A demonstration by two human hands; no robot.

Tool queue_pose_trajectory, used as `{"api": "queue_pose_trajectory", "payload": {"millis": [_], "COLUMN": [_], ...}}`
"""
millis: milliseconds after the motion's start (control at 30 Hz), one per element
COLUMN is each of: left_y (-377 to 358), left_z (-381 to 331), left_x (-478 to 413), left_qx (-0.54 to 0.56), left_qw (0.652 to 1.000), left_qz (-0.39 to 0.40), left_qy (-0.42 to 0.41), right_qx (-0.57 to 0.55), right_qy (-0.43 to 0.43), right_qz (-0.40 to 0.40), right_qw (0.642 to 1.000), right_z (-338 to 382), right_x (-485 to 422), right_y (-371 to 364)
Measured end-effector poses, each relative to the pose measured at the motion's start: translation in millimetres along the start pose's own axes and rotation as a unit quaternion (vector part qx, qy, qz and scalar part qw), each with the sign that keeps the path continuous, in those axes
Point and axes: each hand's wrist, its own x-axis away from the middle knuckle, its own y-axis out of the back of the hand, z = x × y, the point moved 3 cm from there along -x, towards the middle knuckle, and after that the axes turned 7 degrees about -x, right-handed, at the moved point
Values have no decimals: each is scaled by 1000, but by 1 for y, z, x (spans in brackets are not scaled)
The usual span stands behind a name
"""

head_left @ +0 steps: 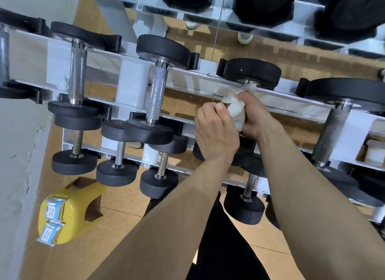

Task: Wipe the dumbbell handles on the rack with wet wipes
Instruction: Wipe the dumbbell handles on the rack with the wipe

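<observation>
A white wet wipe (236, 111) is wrapped round the handle of a black dumbbell (252, 71) on the top tier of the white rack (133, 79). Both hands close round that wrapped handle: my left hand (215, 132) from the left, my right hand (255, 115) from the right. The handle itself is hidden under the wipe and fingers. To the left, two more dumbbells show bare knurled steel handles (156, 92) (77, 71). At the right, a bigger dumbbell has a dull grey handle (331, 132).
Smaller dumbbells (116, 169) fill the lower tier below my arms. A yellow plastic stool (70, 211) stands on the floor at lower left with two wet-wipe packets (52, 221) on it. A mirror behind the rack reflects more weights. A grey wall runs along the left.
</observation>
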Motion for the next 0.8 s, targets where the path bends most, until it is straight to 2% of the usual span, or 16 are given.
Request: {"api": "queue_pose_trajectory", "payload": {"millis": [67, 133, 233, 300, 433, 500, 567, 633, 700, 800], "left_y": [0, 0, -1, 0, -1, -1, 0, 0, -1, 0], "left_z": [0, 1, 1, 1, 1, 0, 1, 0, 2, 3], "left_x": [-1, 0, 0, 1, 1, 0, 1, 2, 1, 1], "left_qx": [-6, -6, -2, 2, 5, 6, 12, 24, 41, 56], "left_qw": [1000, 1000, 1000, 1000, 1000, 1000, 1000, 1000, 999, 997], "left_qz": [2, 1, 4, 5, 1, 3, -2, -12, -25, -44], "left_qy": [-4, -10, -11, -11, -13, -4, -7, -14, -18, -38], "right_qx": [35, 139, 289, 296, 182, 185, 187, 69, -19, -9], "right_qy": [27, 87, 152, 173, 214, 202, 149, 54, 12, 28], "right_qz": [2, -36, -148, -213, -261, -230, -161, -50, 31, 44], "right_qw": [999, 986, 933, 915, 923, 934, 958, 995, 999, 999], "right_z": [2, 1, -7, -5, 20, 29, 25, 14, 5, 0], "right_x": [1, 6, 13, 13, 5, 3, 1, 4, 3, 3], "right_y": [0, 1, 2, -2, -18, -24, -21, -14, -9, -4]}}
